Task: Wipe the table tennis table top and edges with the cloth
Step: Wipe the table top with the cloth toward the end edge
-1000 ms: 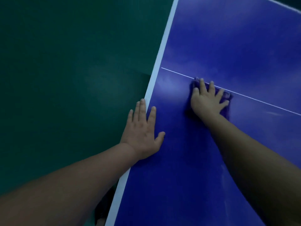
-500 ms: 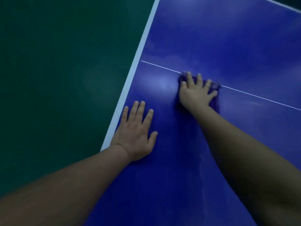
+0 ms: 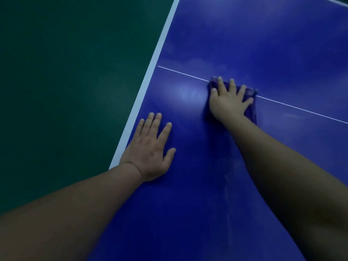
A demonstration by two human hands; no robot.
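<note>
My right hand (image 3: 228,102) presses the dark blue cloth (image 3: 251,104) flat on the table tennis table (image 3: 263,44), right on the thin white centre line (image 3: 301,109); my grip there is open, fingers spread. My left hand (image 3: 150,149) lies flat and holds nothing, beside the white edge stripe (image 3: 150,72). I think it is best to keep the palm pressure even, make overlapping strokes out to that stripe, and lean on the left hand for support.

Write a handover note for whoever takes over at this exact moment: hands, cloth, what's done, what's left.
Left hand: flat on the table top near the white edge stripe, holding nothing.
Right hand: fingers spread, pressing the cloth onto the thin white centre line.
Done: cannot tell; faint streaks show near the right forearm.
Left: the remaining top and the edges.
</note>
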